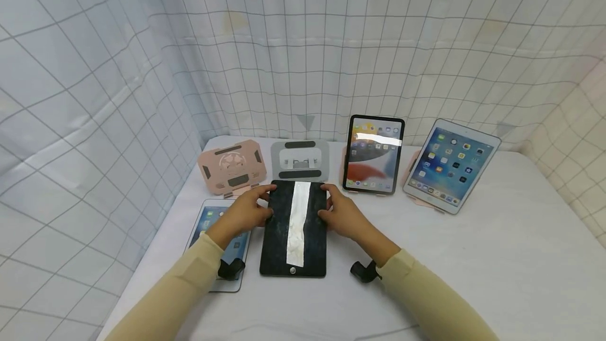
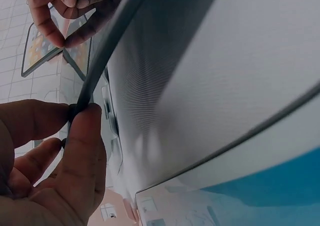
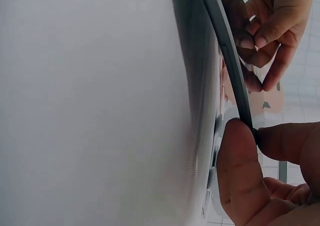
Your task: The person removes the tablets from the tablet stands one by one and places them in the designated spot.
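A black tablet (image 1: 274, 246) with a round home button stands in front of me, a bright white streak reflected down its dark screen. My left hand (image 1: 246, 212) pinches its left edge near the top between thumb and fingers. On the opposite edge, at about the same height, my right hand (image 1: 343, 214) pinches it too. The left wrist view shows the tablet's thin edge (image 2: 95, 71) between thumb and fingertip, raised over the white cloth. Its rim (image 3: 232, 61) looks alike in the right wrist view. Whether its lower edge touches the table cannot be told.
Just behind the black tablet is a grey stand (image 1: 279, 159), with a pink stand (image 1: 232, 164) to its left. A white tablet (image 1: 240, 243) lies flat, partly under my left forearm. At the back right, a black-framed tablet (image 1: 374, 157) and a white-framed tablet (image 1: 452, 167) lean on pink stands.
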### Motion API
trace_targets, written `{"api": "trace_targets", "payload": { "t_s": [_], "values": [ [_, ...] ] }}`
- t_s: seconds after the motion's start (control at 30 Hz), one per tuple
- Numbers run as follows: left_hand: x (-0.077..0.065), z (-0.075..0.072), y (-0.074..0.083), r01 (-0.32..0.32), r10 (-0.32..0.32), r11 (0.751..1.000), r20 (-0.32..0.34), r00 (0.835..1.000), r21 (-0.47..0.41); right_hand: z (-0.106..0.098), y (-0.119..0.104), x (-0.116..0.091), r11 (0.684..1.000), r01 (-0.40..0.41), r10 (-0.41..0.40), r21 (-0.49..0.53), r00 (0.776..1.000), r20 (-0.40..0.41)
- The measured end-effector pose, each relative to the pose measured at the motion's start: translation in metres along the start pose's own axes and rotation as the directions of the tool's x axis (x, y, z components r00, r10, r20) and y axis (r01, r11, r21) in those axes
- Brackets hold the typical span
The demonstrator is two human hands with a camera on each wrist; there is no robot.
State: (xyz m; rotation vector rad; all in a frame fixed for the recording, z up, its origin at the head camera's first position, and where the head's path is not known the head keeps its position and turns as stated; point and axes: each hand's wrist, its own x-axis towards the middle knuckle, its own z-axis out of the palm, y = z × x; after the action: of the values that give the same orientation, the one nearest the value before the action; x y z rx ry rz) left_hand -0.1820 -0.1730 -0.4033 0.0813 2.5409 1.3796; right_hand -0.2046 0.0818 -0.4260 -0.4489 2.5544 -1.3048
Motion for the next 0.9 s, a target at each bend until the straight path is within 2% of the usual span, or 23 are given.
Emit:
{"api": "trace_targets", "payload": {
  "t_s": [0.17,0.37,0.63,0.8,0.9],
  "values": [
    [-0.0027,0.0022,-0.0043,0.015,-0.016,0.999,0.021,1.0,0.034,0.0022,0.0003,-0.0038,1.0,0.01,-0.01,-0.029,1.0,0.027],
    [-0.0056,0.0048,-0.0056,0.027,-0.029,0.991,0.017,0.999,0.129,0.0032,0.0002,-0.0048,0.999,0.021,-0.019,-0.038,0.998,0.066],
    [-0.008,0.0094,-0.0038,0.003,-0.012,0.961,0.032,0.999,0.276,0.0042,-0.0001,-0.004,0.99,0.011,0.008,-0.143,0.991,0.132],
    [-0.0068,0.0104,-0.0025,0.015,-0.025,0.95,0.029,0.999,0.313,0.0051,-0.0014,-0.0036,0.983,0.032,-0.005,-0.183,0.989,0.148],
    [-0.0059,0.01,-0.0017,0.002,-0.014,0.938,0.032,0.999,0.346,0.0059,-0.002,-0.0031,0.979,0.038,-0.008,-0.201,0.988,0.151]
  ]
}}
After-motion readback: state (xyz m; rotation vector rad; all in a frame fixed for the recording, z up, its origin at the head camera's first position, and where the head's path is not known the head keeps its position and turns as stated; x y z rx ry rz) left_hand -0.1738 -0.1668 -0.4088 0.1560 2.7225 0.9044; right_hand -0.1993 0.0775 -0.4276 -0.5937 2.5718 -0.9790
